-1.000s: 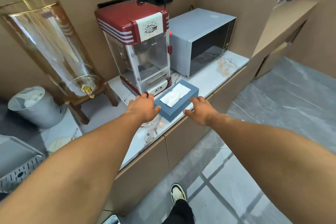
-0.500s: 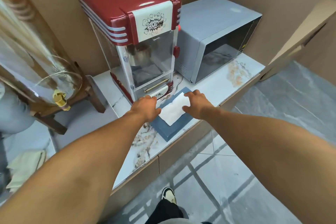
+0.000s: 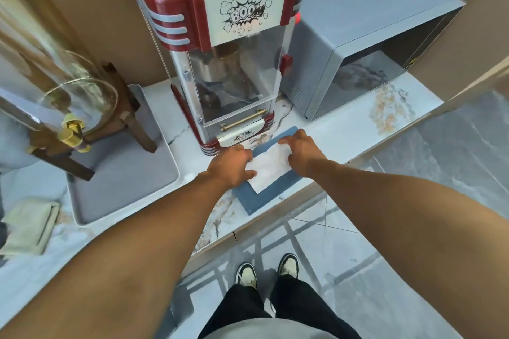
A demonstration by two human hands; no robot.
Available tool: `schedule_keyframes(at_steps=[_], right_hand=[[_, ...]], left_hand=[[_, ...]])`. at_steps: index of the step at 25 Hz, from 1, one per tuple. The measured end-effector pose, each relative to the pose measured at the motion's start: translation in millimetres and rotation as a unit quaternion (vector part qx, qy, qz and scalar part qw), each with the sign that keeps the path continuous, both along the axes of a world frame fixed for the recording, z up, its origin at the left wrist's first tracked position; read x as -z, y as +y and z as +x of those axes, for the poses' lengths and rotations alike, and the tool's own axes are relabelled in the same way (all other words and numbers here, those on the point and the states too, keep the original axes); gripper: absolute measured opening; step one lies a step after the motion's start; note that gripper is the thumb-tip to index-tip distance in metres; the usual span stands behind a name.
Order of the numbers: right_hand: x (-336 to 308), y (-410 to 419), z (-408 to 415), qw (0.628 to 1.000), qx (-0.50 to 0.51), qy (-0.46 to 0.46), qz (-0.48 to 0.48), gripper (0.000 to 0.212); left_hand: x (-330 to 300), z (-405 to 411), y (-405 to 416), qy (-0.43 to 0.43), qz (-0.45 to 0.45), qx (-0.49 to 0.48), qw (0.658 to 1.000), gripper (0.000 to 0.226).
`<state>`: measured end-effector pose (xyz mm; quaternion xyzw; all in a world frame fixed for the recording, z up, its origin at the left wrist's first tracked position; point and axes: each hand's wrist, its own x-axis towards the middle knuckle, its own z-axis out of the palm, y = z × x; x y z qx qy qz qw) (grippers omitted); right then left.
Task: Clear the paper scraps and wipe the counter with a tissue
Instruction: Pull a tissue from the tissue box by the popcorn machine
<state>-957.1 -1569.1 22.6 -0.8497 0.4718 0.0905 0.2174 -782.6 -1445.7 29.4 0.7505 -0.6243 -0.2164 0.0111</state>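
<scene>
A blue tissue box (image 3: 261,199) lies flat near the front edge of the marble counter (image 3: 344,137), just in front of the popcorn machine. A white tissue (image 3: 268,172) sticks out of its top. My left hand (image 3: 231,166) presses on the box's left side, with its thumb on the tissue's edge. My right hand (image 3: 303,153) is on the far right part of the box, its fingers and thumb closing on the tissue's far end. I see no loose paper scraps.
A red popcorn machine (image 3: 234,44) stands right behind the box, with a grey microwave (image 3: 371,36) to its right. At the left, a glass drink dispenser (image 3: 68,96) on a wooden stand sits on a grey tray (image 3: 124,173). A folded pale cloth (image 3: 30,226) lies far left.
My head has come closer and now looks more steeply down. Both hands have moved from the box's sides onto its top and the tissue.
</scene>
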Motion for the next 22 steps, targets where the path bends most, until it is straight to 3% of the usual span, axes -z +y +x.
schedule_keyframes(at_steps=[8, 13, 22], right_hand=[[1, -11, -11, 0.997, -0.008, -0.075, 0.0, 0.04], [-2, -16, -7, 0.997, 0.029, -0.076, -0.007, 0.021], [-21, -12, -7, 0.997, 0.005, -0.079, -0.003, 0.02]], left_hand=[[8, -4, -5, 0.041, -0.02, -0.052, 0.998, 0.024], [10, -7, -11, 0.043, -0.015, -0.077, 0.996, 0.008], [-2, 2, -6, 0.031, -0.027, -0.073, 0.996, 0.011]])
